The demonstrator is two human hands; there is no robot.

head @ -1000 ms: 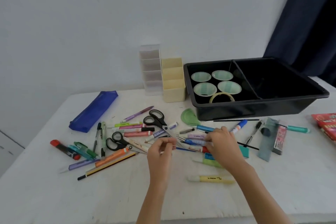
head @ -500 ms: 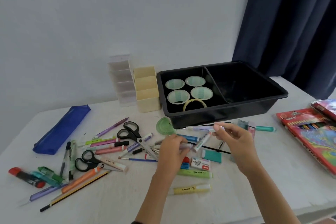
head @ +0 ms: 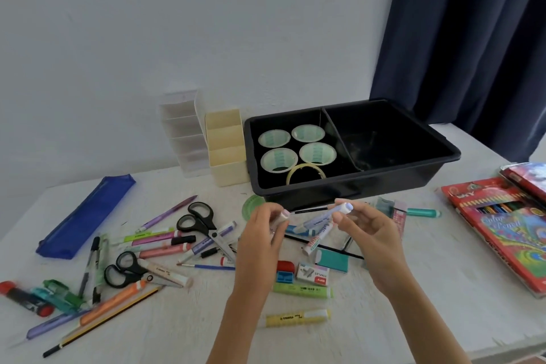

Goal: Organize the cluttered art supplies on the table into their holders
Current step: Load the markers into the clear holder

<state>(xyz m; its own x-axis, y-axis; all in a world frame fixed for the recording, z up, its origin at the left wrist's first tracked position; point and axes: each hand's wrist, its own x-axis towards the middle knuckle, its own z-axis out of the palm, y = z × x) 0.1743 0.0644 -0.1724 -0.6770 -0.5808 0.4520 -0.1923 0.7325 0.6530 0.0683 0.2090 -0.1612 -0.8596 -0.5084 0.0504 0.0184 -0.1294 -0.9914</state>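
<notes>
Head view: right hand [head: 366, 233] pinches a blue marker [head: 323, 218] at frame centre, left hand [head: 260, 233] grips probably another pen [head: 284, 214] — tape rolls [head: 317, 153] sit in black tray [head: 339, 186], most supplies [head: 161, 251] loose on table [head: 413, 319].

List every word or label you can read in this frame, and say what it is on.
"STAPLES": small white staple box.
"Color Pencil": flat red coloured-pencil box.
"STABILO", upside down: yellow highlighter.
"Artline", probably: white marker beneath the right hand's fingers.
Print on the other pens is too blurred to read.
</notes>
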